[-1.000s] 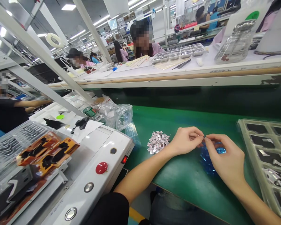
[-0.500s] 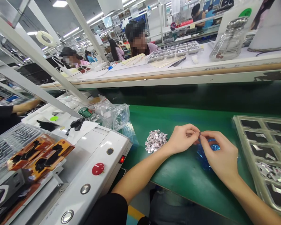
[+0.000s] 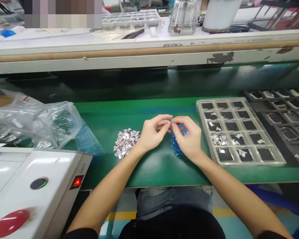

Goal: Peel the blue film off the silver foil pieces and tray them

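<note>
My left hand [image 3: 154, 132] and my right hand [image 3: 188, 136] meet fingertip to fingertip above the green table [image 3: 149, 169]. Between them is a small whitish piece [image 3: 169, 122], pinched by the left fingers and touched by the right ones. A heap of small silver-grey pieces [image 3: 126, 142] lies just left of my left hand. Crumpled blue film [image 3: 176, 144] sits beneath my right hand, partly covered by it. To the right is a clear tray [image 3: 209, 150] with dark-lined compartments, several holding small white pieces.
At the left, a white machine [image 3: 52, 166] with a red button [image 3: 10, 223] stands beside clear plastic bags [image 3: 57, 122]. Black trays [image 3: 261, 116] lie at the far right. A raised shelf [image 3: 139, 49] with a glass bottle [image 3: 183, 18] runs across the back.
The view has swung right and down, bringing the whole clear tray and the black trays into sight. Both hands remain together, and a whitish piece now shows between the fingertips.
</note>
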The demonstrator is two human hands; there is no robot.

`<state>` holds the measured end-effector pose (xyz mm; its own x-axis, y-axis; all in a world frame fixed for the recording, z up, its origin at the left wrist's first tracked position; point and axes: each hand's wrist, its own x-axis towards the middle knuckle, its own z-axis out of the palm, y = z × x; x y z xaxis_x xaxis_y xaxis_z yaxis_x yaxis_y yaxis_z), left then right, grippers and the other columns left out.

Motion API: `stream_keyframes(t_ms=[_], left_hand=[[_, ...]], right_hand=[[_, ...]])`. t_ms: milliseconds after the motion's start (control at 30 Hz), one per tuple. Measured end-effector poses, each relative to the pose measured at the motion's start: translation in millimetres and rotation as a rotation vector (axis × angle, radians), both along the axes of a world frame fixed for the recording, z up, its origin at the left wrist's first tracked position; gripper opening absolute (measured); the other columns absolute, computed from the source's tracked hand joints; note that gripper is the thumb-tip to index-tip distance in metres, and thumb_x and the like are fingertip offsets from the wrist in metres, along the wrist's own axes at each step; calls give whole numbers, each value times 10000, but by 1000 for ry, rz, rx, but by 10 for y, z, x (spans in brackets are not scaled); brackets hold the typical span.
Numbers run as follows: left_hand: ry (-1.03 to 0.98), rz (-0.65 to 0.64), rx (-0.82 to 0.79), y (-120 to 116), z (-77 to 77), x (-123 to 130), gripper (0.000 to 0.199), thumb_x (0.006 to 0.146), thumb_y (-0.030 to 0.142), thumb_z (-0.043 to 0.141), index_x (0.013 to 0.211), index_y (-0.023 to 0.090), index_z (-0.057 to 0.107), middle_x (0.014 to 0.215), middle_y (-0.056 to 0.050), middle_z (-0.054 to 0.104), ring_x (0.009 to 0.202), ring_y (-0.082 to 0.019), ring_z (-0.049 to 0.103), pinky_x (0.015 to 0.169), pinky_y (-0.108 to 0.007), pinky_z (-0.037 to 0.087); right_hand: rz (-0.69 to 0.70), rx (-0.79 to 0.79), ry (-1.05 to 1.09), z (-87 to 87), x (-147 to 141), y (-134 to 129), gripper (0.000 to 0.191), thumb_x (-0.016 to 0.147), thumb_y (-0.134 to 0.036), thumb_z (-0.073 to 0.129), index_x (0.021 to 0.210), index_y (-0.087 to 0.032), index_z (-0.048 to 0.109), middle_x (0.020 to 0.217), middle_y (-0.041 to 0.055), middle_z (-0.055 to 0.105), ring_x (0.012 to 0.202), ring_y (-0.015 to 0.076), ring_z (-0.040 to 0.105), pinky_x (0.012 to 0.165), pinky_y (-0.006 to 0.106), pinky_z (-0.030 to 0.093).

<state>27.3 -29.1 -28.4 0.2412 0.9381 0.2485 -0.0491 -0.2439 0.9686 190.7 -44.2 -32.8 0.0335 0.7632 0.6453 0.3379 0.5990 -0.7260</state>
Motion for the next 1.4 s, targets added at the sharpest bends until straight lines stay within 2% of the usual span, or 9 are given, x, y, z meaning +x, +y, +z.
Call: stream_keyframes(t_ms=[300,467,667,767,833,900,1200,1300,1400], left_hand=[[32,25,4,20,-26,-18,385,985,436,754,1240,150,716,1060,-99,822,866,-204,812,852,-311,696],[132,65,20,21,-43,-46,422,968,484,763,1234,158,728,1075,-105,822,886,-219,814,859,-313,694],[360,161,37,11,-46,-123,390,930,479,744,1212,209,746,1151,-65,820,1045,-244,810,995,-342,669],[414,217,32,39,-77,-134,381,864,488,751,1164,253,763,1105,-20,828,1007,-253,818,831,-304,697],[428,241,14,47,-99,-129,391,823,496,757,1146,276,774,1074,-1,832,963,-257,824,660,-259,674],[434,246,7,51,-121,-127,401,809,509,762,1148,296,779,1063,12,834,929,-256,825,589,-241,646],[415,283,0,58,-113,-133,412,781,554,777,1111,306,787,1053,19,835,936,-283,833,539,-256,654],[412,300,2,58,-106,-122,400,759,578,782,1075,333,793,1014,39,838,881,-287,837,507,-269,650],[421,316,25,65,-107,-126,373,778,583,764,1064,345,787,965,49,837,862,-275,838,666,-303,710]], right_hand=[[31,-20,34,13,-17,-16,102,1005,-150,660,976,-222,726,1072,43,759,940,176,737,666,268,593],[31,-40,22,-45,-40,-22,99,1017,-158,638,978,-220,704,1074,36,754,954,159,729,667,239,560],[15,-183,-128,-97,-49,-53,74,1080,-255,589,1057,-242,659,1176,24,748,1124,166,723,880,258,613],[-5,-241,-186,-102,-51,-57,64,1090,-266,589,1092,-245,650,1198,15,747,1151,160,715,932,264,618],[-23,-265,-200,-100,-52,-65,56,1088,-271,600,1099,-246,650,1200,9,746,1142,155,715,941,259,616],[-35,-266,-201,-101,-51,-73,56,1087,-271,605,1095,-245,654,1180,3,746,1128,149,716,936,248,612],[-48,-240,-204,-111,-60,-82,65,1067,-264,610,1116,-243,648,1145,-11,749,1048,136,728,852,224,603],[-59,-250,-217,-98,-58,-76,56,1072,-267,610,1113,-243,639,1150,-12,748,1038,134,725,838,226,603],[-92,-223,-206,-86,-44,-60,47,1061,-249,617,1103,-239,636,1157,-12,735,1019,122,716,827,220,591]])
